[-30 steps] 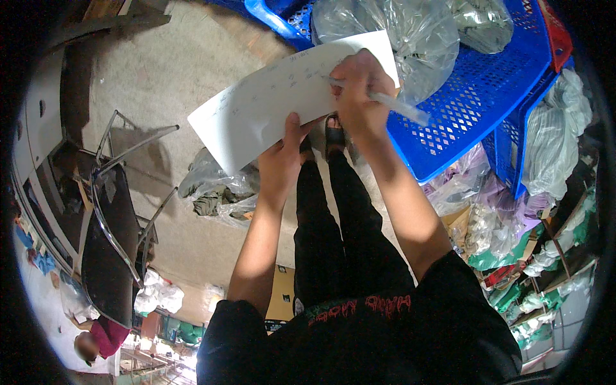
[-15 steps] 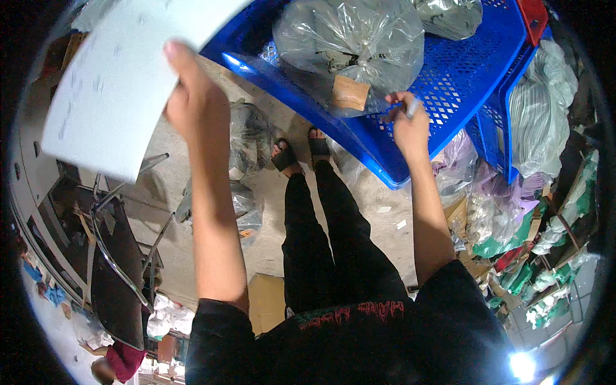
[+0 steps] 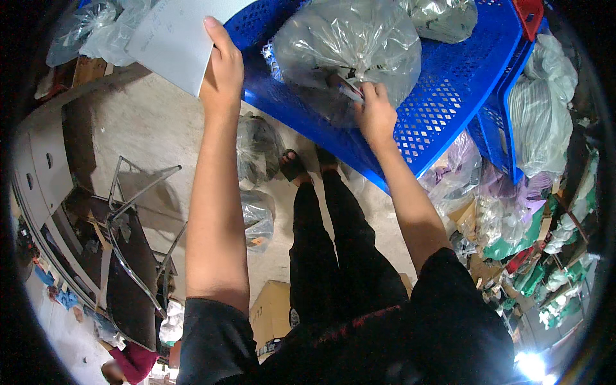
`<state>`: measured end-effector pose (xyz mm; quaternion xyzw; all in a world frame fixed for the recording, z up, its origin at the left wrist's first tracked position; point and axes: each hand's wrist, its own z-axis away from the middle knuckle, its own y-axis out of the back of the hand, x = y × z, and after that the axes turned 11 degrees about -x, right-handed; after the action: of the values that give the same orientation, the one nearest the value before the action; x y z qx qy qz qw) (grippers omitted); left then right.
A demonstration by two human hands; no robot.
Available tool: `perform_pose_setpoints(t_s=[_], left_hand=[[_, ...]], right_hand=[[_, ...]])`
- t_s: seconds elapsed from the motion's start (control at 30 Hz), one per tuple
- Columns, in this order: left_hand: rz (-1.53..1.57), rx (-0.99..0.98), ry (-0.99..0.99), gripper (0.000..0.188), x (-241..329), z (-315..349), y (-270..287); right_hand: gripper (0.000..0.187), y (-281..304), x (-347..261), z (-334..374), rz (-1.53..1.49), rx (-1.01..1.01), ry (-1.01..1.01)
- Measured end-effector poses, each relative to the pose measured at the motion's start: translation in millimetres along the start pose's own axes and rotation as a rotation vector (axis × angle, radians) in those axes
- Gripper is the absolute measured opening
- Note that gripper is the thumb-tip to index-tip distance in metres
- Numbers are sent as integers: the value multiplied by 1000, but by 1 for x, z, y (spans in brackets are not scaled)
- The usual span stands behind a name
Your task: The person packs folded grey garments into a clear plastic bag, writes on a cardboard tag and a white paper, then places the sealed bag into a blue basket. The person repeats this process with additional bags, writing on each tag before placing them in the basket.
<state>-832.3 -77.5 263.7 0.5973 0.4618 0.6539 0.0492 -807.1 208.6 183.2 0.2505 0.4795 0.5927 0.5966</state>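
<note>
My left hand (image 3: 222,74) is closed on the edge of a white paper sheet (image 3: 170,42) with faint handwriting, thumb on top, at the upper left. The closed right hand (image 3: 376,114) is against the front of a clear plastic bag (image 3: 350,48), knotted and bulging, with dark contents I cannot make out. From its fingers juts a slim whitish pen-like object (image 3: 351,92); a small dark-looking tag (image 3: 335,81) is beside it, tilted and partly hidden. The bag lies in a blue plastic basket (image 3: 443,96) with a perforated bottom.
A second filled clear bag (image 3: 446,19) lies in the basket's far part. Clear bags (image 3: 256,151) stand on the floor near my feet. A metal-legged chair (image 3: 131,256) lies at left, with a cardboard box (image 3: 271,311) near my legs. Wrapped goods (image 3: 542,109) crowd the right side.
My right hand has moved left and slightly up to the bag's knot. The brown tag no longer shows its flat face. My left hand has shifted right, and the sheet has moved up and tilted.
</note>
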Motion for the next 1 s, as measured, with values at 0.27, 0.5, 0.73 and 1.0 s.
perform_pose_setpoints(t_s=[0.27,0.5,0.73,1.0], left_hand=[[-64,31,40,60,-5,-7,-4],[-6,23,64,52,-4,-10,-5],[-159,97,-61,38,-8,-12,-4],[-198,21,-104,38,-26,-10,-7]], right_hand=[[30,-24,-32,-55,187,-276,-71],[27,-5,-44,-83,54,-420,-253],[47,1,-61,-96,28,-701,-295],[44,12,-57,-70,-14,-466,-309]])
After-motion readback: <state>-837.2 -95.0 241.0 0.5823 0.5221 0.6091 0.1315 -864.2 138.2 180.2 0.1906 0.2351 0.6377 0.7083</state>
